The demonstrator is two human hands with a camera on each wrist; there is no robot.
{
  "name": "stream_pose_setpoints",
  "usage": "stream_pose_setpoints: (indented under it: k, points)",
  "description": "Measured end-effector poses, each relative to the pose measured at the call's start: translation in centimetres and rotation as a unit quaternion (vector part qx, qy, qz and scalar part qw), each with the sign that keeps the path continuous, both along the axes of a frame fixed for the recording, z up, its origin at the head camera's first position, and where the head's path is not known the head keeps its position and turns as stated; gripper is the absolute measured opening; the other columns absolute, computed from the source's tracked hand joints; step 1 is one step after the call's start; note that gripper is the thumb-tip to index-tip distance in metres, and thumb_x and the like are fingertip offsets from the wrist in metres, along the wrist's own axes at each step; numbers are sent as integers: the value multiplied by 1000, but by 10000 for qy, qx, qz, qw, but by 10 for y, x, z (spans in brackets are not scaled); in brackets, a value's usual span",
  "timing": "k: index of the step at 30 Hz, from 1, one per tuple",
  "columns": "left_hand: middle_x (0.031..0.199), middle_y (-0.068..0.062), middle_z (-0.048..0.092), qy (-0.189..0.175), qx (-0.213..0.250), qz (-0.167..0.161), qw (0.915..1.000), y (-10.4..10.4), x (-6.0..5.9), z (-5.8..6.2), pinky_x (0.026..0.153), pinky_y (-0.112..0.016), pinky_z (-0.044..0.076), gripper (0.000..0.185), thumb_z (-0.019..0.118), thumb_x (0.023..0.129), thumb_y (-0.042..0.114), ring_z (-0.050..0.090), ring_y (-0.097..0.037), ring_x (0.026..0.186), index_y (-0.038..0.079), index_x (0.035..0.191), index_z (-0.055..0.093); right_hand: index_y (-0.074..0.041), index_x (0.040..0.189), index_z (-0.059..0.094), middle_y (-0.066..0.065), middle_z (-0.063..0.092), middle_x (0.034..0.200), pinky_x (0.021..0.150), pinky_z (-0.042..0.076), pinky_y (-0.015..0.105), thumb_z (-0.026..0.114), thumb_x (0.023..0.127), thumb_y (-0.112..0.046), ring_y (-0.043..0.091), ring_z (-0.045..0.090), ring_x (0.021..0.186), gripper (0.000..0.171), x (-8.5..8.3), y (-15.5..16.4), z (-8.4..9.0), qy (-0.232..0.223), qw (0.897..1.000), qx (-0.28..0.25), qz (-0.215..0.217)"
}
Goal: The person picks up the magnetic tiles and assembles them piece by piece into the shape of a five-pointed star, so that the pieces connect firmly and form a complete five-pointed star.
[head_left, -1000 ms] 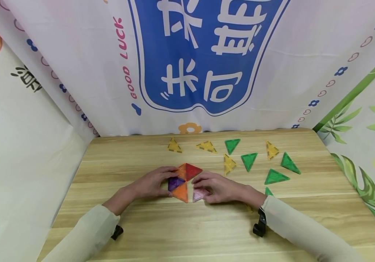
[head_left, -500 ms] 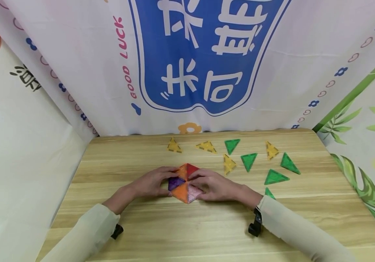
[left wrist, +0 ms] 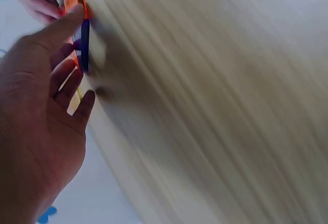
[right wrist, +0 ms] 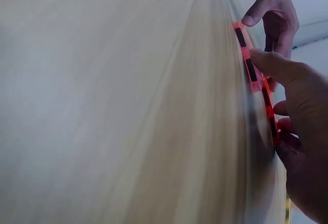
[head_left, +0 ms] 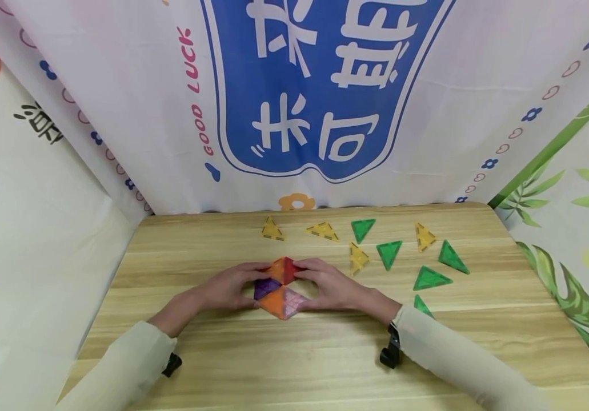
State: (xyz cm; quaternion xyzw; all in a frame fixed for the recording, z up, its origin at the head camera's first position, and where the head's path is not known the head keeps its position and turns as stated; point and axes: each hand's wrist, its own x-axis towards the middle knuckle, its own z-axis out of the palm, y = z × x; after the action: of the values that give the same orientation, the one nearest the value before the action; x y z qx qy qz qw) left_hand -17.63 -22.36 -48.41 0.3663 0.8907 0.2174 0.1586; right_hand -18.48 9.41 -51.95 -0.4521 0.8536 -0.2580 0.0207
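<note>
Translucent triangular magnetic tiles lie edge to edge on the wooden table: an orange tile and a red tile at the back, a purple tile at the left, another orange tile and a pink tile in front. My left hand holds the group's left side, fingers on the back orange tile, thumb by the front orange one. From the right, my right hand grips it with fingers at the red tile and thumb at the pink one. A gap shows between red and pink.
Loose yellow tiles and green tiles lie scattered at the back and right of the table. A printed cloth hangs along the table's back edge.
My right hand has brought the pink tile left against the front orange tile, then spread its fingers to the red and pink tiles. Both hands and the group have shifted slightly left.
</note>
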Motion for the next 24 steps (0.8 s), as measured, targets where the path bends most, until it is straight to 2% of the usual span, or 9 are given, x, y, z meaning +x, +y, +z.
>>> stream_pose_setpoints:
  k: [4,11,14,19,21,24]
  points:
    - [164,-11,46,-126,122,241,9996,-21,0,0,120,-57,39,63,83,94,34,43,-38,150,6,146,64,3,139,66,20,52,157,120,42,45,88,85,-49,33,49,144,78,-1,-24,0,88,10000,5,9]
    - [158,-15,53,112,427,541,9976,-69,3,-6,115,-61,42,53,85,92,28,50,-41,144,7,138,70,0,138,68,21,54,155,122,40,41,87,86,-48,32,52,143,74,-2,-81,2,161,9998,84,31]
    - [156,-15,54,134,430,775,9960,-90,8,-3,114,-63,42,51,87,90,24,50,-42,142,8,136,71,-4,141,67,17,54,156,123,37,38,85,87,-51,29,51,144,74,-3,-108,3,169,9995,270,23]
    - [153,-16,58,358,443,982,9935,-121,17,1,109,-64,45,52,90,86,19,54,-43,138,7,133,73,-7,140,68,14,57,154,123,36,33,82,88,-58,25,52,143,74,0,-147,4,449,9983,365,4]
    - [151,-15,60,456,461,1027,9926,-132,18,1,109,-58,47,52,91,84,19,56,-43,136,8,132,74,-7,138,69,14,58,152,123,36,32,81,88,-59,24,53,143,74,1,-158,5,574,9978,342,13]
    - [149,-16,62,534,550,1097,9910,-146,21,3,110,-36,48,54,93,81,18,58,-44,134,7,130,74,-8,139,69,14,58,153,123,35,29,80,89,-61,23,52,144,74,3,-175,5,647,9971,409,1]
